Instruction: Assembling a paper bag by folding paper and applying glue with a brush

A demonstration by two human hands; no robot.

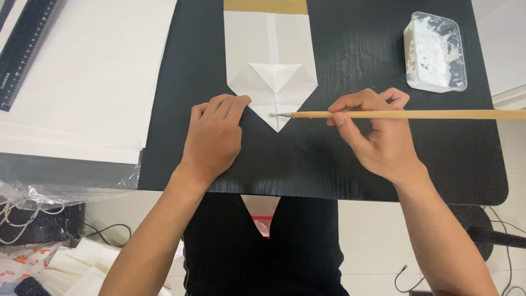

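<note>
The right hand (pixel 378 137) pinches a long wooden-handled brush (pixel 405 114) between thumb and fingers, gripping it well toward the bristle end. The brush lies almost level across the view, its long axis running left to right; the bristle tip points left and touches the lower point of the folded white paper (pixel 271 66), while the handle runs off past the right edge. It looks light and stiff, easy to steer from that forward grip, where the tip answers most closely to the fingers.

The left hand (pixel 213 137) lies flat and spread, palm down, its fingertips pressing the left slanting edge of the paper near the point. The paper is thin and limp by the look of it, liable to slide or lift on the smooth surface, so a flat press at the edge suits it better than a pinch. Its long axis runs away from the person, with the folded point aimed back toward them and a brown strip at the far end.

All this sits on a black tabletop (pixel 350 159). Far right stands a clear plastic tub of white paste (pixel 435 52). To the left lie a stack of white sheets (pixel 82 77) and a black ruler (pixel 22 52).
</note>
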